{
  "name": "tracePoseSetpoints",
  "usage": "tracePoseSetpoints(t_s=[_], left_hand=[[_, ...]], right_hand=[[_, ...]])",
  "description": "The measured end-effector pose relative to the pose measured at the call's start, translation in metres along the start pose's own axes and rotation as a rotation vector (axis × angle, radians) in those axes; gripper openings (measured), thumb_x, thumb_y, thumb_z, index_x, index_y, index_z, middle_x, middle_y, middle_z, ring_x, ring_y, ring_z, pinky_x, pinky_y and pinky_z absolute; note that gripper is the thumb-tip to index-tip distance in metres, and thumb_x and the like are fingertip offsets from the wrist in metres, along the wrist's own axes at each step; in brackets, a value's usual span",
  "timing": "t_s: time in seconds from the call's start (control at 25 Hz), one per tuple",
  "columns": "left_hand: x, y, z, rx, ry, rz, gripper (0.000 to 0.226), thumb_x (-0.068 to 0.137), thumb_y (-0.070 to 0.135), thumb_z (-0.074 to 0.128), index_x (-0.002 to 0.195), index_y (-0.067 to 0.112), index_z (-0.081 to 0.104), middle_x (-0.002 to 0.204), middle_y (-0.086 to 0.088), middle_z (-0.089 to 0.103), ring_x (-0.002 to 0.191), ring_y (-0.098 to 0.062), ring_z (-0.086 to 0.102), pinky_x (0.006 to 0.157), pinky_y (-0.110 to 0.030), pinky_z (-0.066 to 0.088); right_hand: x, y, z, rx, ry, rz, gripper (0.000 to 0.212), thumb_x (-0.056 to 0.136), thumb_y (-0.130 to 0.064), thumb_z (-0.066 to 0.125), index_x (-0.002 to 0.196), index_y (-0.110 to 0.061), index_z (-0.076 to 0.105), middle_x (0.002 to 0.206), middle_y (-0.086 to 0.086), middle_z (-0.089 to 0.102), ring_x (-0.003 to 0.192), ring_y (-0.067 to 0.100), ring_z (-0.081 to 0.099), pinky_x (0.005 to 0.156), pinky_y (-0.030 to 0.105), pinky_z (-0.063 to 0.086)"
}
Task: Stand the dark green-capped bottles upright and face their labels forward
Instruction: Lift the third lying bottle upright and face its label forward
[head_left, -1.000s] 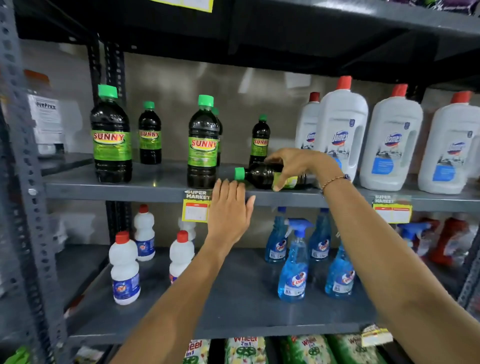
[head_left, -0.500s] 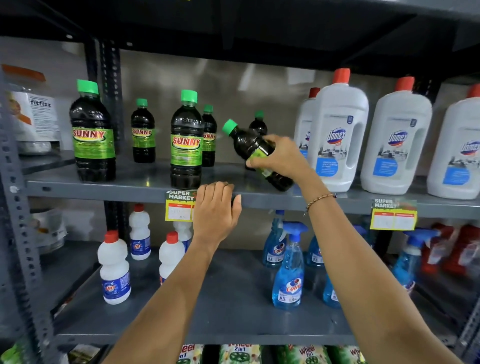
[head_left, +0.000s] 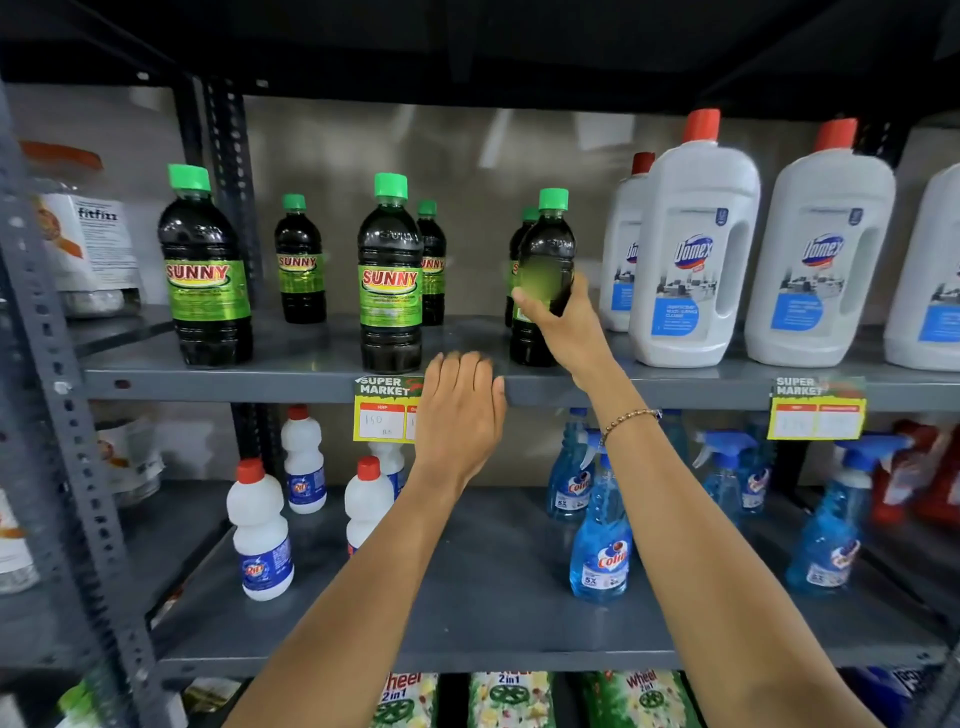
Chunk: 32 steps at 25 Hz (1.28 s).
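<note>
Several dark bottles with green caps and green SUNNY labels stand on the upper grey shelf (head_left: 291, 371). My right hand (head_left: 563, 325) grips one of them (head_left: 545, 244) around its lower half; it stands upright near the shelf's front, its label blurred and partly hidden by my fingers. Another small bottle (head_left: 525, 218) peeks out behind it. Two large bottles (head_left: 205, 270) (head_left: 390, 275) stand at the front with labels facing me, and two small ones (head_left: 300, 260) (head_left: 431, 260) stand further back. My left hand (head_left: 460, 410) rests flat on the shelf's front edge, holding nothing.
White Domex jugs (head_left: 693, 249) with red caps stand close to the right of the held bottle. A yellow price tag (head_left: 382, 410) hangs beside my left hand. The lower shelf carries white bottles (head_left: 260, 530) and blue spray bottles (head_left: 600, 535). A steel upright (head_left: 67, 415) frames the left.
My right hand lifted the bottle that lay on its side, tilted it up and set it standing upright on the shelf. My left hand stayed on the shelf edge.
</note>
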<state>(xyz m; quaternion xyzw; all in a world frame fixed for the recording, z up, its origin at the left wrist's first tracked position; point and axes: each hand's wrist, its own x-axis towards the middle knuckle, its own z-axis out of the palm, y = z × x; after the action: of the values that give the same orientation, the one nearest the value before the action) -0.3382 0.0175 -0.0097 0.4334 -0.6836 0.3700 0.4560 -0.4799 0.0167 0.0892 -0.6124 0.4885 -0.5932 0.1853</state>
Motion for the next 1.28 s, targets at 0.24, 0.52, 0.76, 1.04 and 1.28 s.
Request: tracePoseSetpoints(t_s=[0.24,0.52,0.76,1.04,1.28], left_hand=[[-0.0006,-0.0012,-0.0022,-0.04,0.016,-0.028,0.033,0.099,0.025,0.034,0.095,0.006,0.06,0.091,-0.01,0.061,0.077,-0.03,0.053,0.078,-0.039,0.036],[-0.0017,-0.0027,-0.0009,-0.019,0.041,0.011,0.032,0.099,0.024,0.035,0.099,0.004,0.06,0.092,-0.011,0.062,0.078,-0.031,0.054,0.078,-0.039,0.037],[-0.002,-0.0027,-0.0029,-0.03,0.03,0.014,0.032,0.099,0.024,0.035,0.101,0.004,0.06,0.096,-0.012,0.063,0.083,-0.031,0.056,0.082,-0.04,0.038],[-0.0025,-0.0021,-0.0054,-0.066,0.037,0.0,0.032,0.099,0.024,0.036,0.102,0.004,0.061,0.097,-0.011,0.064,0.086,-0.029,0.057,0.083,-0.039,0.039],[-0.0024,-0.0027,-0.006,-0.085,0.032,-0.011,0.032,0.098,0.025,0.037,0.104,0.005,0.062,0.099,-0.01,0.065,0.089,-0.028,0.059,0.086,-0.039,0.039]], right_hand=[[-0.0029,0.0018,-0.0086,0.108,-0.108,0.121,0.086,0.078,-0.023,0.076,0.143,-0.012,0.02,0.125,0.001,0.052,0.111,0.015,0.051,0.089,0.025,0.038],[-0.0031,0.002,-0.0061,0.163,-0.058,0.186,0.062,0.073,-0.032,0.073,0.126,-0.015,0.046,0.118,0.003,0.062,0.111,0.019,0.058,0.092,0.032,0.046],[-0.0023,-0.0002,-0.0079,0.185,-0.057,0.197,0.068,0.076,-0.021,0.071,0.135,-0.011,0.037,0.119,0.004,0.06,0.112,0.021,0.057,0.093,0.032,0.045],[-0.0096,-0.0027,-0.0059,0.052,-0.003,0.122,0.099,0.074,-0.021,0.081,0.143,-0.007,0.012,0.119,0.001,0.048,0.106,0.014,0.05,0.089,0.025,0.04],[-0.0094,-0.0031,-0.0059,-0.02,0.002,0.148,0.081,0.072,-0.019,0.081,0.132,-0.008,0.028,0.117,0.003,0.053,0.107,0.017,0.054,0.083,0.025,0.041]])
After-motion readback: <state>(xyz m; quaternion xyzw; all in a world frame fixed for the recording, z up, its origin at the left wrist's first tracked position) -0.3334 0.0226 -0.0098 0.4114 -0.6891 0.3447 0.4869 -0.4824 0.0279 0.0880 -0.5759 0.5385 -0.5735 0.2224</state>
